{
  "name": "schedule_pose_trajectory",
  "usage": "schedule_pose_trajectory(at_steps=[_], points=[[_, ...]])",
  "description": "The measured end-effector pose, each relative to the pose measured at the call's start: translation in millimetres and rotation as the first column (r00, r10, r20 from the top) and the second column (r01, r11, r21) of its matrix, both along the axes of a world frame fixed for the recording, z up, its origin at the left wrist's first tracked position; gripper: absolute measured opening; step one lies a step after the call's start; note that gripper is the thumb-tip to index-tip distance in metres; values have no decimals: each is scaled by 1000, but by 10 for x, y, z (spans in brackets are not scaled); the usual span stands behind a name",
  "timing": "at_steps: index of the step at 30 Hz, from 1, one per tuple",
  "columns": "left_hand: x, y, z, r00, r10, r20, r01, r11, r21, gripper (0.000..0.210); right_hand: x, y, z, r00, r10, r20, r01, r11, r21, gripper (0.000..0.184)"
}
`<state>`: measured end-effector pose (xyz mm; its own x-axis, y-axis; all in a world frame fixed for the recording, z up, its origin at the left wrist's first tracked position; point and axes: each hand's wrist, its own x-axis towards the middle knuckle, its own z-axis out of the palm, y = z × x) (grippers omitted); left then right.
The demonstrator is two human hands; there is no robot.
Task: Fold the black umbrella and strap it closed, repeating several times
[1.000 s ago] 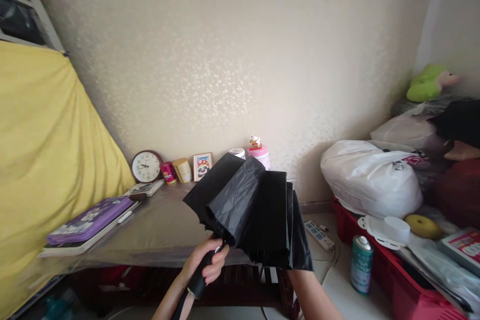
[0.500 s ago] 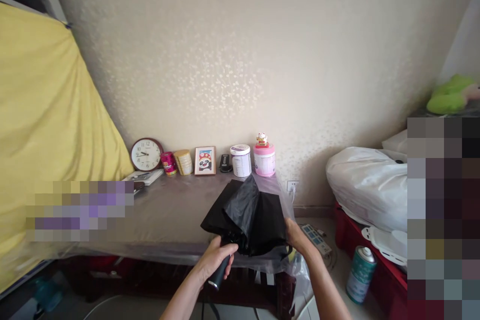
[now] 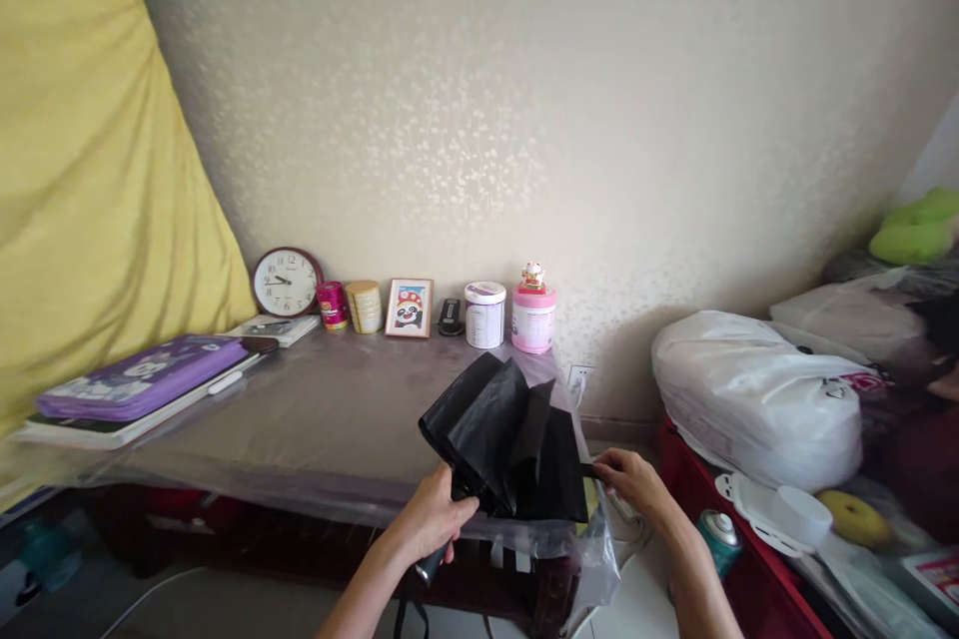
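Observation:
A black folding umbrella (image 3: 509,439), its canopy loosely bunched in folds, is held over the near edge of the table. My left hand (image 3: 435,519) is wrapped round its dark handle, whose end points down toward me. To the right, my right hand (image 3: 625,479) pinches the end of a narrow black strap (image 3: 591,470) that stretches out from the canopy. A dark wrist loop (image 3: 412,614) hangs below the handle.
A plastic-covered table (image 3: 360,399) bears a wall clock (image 3: 287,282), a panda picture (image 3: 409,308), several tubs along the wall and a purple case (image 3: 150,374) at left. White bags (image 3: 756,399) and a spray can (image 3: 719,541) stand right.
My right hand has moved outward from the canopy's edge and now draws the strap to the right. The folds have shifted and spread; my left hand keeps hold of the handle.

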<state>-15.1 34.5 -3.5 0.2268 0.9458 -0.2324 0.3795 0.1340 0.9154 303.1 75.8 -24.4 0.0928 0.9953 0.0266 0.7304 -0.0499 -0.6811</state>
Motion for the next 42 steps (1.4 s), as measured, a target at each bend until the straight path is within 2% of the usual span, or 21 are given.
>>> schedule_pose_trajectory(at_steps=[3,6,10,14,16,18,20,21,24,26,29,32,38,42], points=[[-25,0,34,999,-21,27,21,1000,-3,49,49,-1,12,997,-21,77,17,998,58,22],[-73,-29,25,996,-55,72,57,998,-18,50,48,-10,65,995,-66,81,51,983,176,28],[-99,-78,-59,994,-82,70,84,996,-34,61,-21,-12,193,983,-160,-87,180,930,321,38],[-47,-113,-92,996,-73,-57,72,997,-13,67,-246,74,446,961,-93,-262,201,883,425,43],[-18,-133,-73,979,-58,-198,63,998,20,64,-444,176,632,966,-35,-255,157,865,477,40],[1,-155,-51,945,-33,-326,64,994,84,61,-679,316,830,978,55,-199,58,851,522,35],[12,-174,-40,911,-17,-412,87,985,151,61,-915,474,1003,983,177,-56,-118,828,548,28],[17,-180,-39,895,-15,-446,102,980,173,61,-1025,550,1073,970,240,35,-218,797,563,26],[29,-186,-51,855,1,-519,123,971,204,61,-1293,717,1203,858,428,283,-513,695,504,28],[34,-185,-57,841,15,-541,124,968,218,60,-1419,759,1236,771,504,390,-635,653,413,34],[32,-196,-56,843,13,-538,144,958,248,60,-1541,746,1249,662,582,472,-738,615,277,43],[29,-219,-61,858,7,-514,163,944,286,64,-1599,703,1269,595,623,508,-779,602,175,39],[42,-231,-69,868,12,-497,154,944,290,67,-1585,698,1332,573,648,502,-781,617,95,18],[69,-233,-43,855,11,-519,154,949,274,70,-1580,797,1290,659,611,439,-720,682,132,13]])
